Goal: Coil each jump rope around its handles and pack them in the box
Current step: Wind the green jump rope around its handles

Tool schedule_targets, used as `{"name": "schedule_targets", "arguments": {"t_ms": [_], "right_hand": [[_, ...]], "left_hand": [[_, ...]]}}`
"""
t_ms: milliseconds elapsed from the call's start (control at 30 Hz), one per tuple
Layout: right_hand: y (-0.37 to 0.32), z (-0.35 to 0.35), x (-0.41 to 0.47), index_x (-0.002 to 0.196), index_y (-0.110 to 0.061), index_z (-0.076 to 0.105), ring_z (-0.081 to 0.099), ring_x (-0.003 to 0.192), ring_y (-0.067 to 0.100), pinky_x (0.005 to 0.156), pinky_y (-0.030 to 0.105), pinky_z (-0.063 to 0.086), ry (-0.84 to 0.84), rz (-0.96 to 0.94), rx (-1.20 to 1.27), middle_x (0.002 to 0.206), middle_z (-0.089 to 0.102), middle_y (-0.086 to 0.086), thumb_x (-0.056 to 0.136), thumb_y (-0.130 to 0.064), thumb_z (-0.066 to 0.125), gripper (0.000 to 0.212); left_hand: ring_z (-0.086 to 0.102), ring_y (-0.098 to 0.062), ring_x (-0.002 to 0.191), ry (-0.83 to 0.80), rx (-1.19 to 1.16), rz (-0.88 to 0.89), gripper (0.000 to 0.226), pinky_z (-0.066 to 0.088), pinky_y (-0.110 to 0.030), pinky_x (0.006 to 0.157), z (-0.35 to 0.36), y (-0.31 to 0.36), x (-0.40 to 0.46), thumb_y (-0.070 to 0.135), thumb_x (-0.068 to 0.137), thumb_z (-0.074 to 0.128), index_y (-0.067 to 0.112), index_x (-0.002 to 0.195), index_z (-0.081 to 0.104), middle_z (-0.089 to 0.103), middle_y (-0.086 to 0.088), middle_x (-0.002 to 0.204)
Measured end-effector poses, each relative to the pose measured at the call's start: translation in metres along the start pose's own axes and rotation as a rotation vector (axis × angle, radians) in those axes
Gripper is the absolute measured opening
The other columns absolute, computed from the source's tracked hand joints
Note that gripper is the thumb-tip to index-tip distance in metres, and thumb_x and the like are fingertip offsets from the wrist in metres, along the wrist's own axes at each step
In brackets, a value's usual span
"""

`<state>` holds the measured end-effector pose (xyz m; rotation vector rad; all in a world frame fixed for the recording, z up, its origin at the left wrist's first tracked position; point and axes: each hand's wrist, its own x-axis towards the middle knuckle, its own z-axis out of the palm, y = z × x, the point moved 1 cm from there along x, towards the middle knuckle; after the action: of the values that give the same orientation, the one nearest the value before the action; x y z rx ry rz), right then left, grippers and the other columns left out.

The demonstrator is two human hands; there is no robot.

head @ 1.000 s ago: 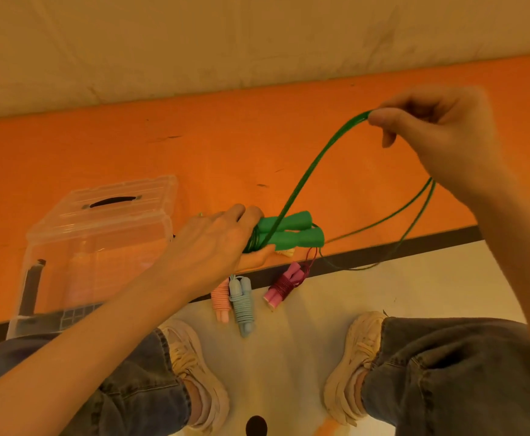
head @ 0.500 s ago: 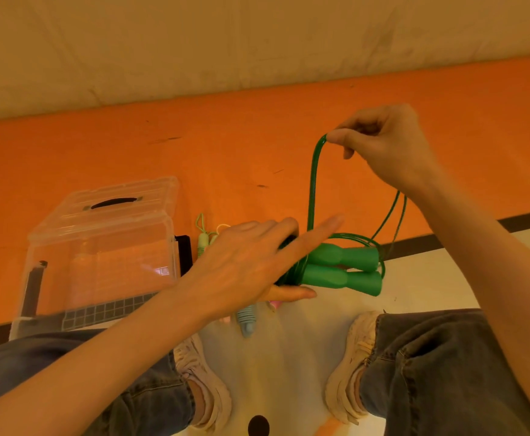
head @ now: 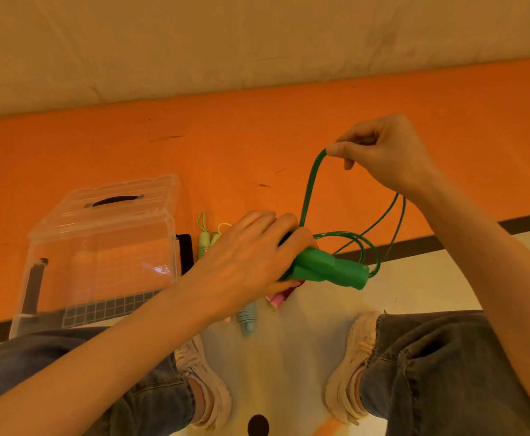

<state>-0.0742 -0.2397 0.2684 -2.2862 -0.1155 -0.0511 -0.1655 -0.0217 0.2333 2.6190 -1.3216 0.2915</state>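
While gripping the two green handles (head: 333,269) near frame centre, left hand (head: 251,259) curled round their near ends, handles side by side and pointing toward four o'clock. Right hand (head: 389,155) raised at one o'clock from them, thumb and forefinger pinching the green cord (head: 309,187), other fingers curled. Cord running taut from the pinch down to the left fist, with slack loops (head: 364,243) hanging at three o'clock of the handles and trailing up under the right wrist. Clear plastic box (head: 100,247) at nine o'clock from the left hand, standing on the orange mat (head: 257,136), lid (head: 115,199) with a dark handle tilted open behind it. Pale green jump rope (head: 205,237) lying between box and left hand. Blue-grey handles (head: 247,319) and a pink-and-red bundle (head: 277,298) at six o'clock, just under the left hand, on the cream mat (head: 304,341), partly hidden. Knees in grey jeans and pale shoes at the bottom edge.
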Motion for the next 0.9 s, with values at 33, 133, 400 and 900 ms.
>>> {"name": "schedule_targets", "arguments": {"t_ms": [33, 133, 400, 900], "right_hand": [[0.000, 0.000, 0.000, 0.082, -0.011, 0.074, 0.038, 0.035, 0.003, 0.037, 0.012, 0.026, -0.007, -0.001, -0.001, 0.061, 0.064, 0.003, 0.086, -0.029, 0.070, 0.019], [0.001, 0.002, 0.000, 0.082, -0.012, 0.074, 0.038, 0.036, 0.004, 0.037, 0.013, 0.026, -0.030, 0.003, -0.004, 0.063, 0.065, 0.004, 0.086, -0.029, 0.070, 0.019], [0.011, -0.008, 0.002, 0.092, -0.007, 0.072, 0.052, 0.052, 0.004, 0.051, 0.016, 0.038, -0.014, 0.074, 0.172, 0.053, 0.064, -0.006, 0.072, -0.027, 0.081, 0.031], [0.006, -0.005, -0.001, 0.067, -0.003, 0.070, 0.040, 0.055, 0.017, 0.053, 0.029, 0.031, -0.060, 0.101, 0.160, 0.059, 0.059, 0.023, 0.061, -0.054, 0.075, 0.051]], "left_hand": [[0.060, -0.022, 0.087, -0.009, -0.012, -0.008, 0.040, 0.042, -0.038, 0.090, -0.001, 0.000, 0.000, 0.047, 0.087, 0.045, 0.015, 0.109, 0.055, 0.058, -0.004, 0.099], [0.058, -0.016, 0.075, -0.012, -0.072, -0.018, 0.042, 0.048, -0.031, 0.075, -0.005, 0.005, 0.000, 0.049, 0.087, 0.043, 0.013, 0.104, 0.056, 0.057, -0.002, 0.092], [0.025, 0.004, 0.072, 0.096, -0.292, -0.093, 0.046, 0.022, -0.013, 0.063, -0.013, 0.007, -0.003, 0.046, 0.088, 0.053, 0.010, 0.116, 0.049, 0.053, 0.000, 0.092], [0.051, 0.006, 0.092, 0.324, -0.747, -0.324, 0.048, 0.045, -0.019, 0.072, -0.022, -0.001, -0.006, 0.046, 0.079, 0.063, 0.032, 0.116, 0.035, 0.041, 0.034, 0.104]]}}
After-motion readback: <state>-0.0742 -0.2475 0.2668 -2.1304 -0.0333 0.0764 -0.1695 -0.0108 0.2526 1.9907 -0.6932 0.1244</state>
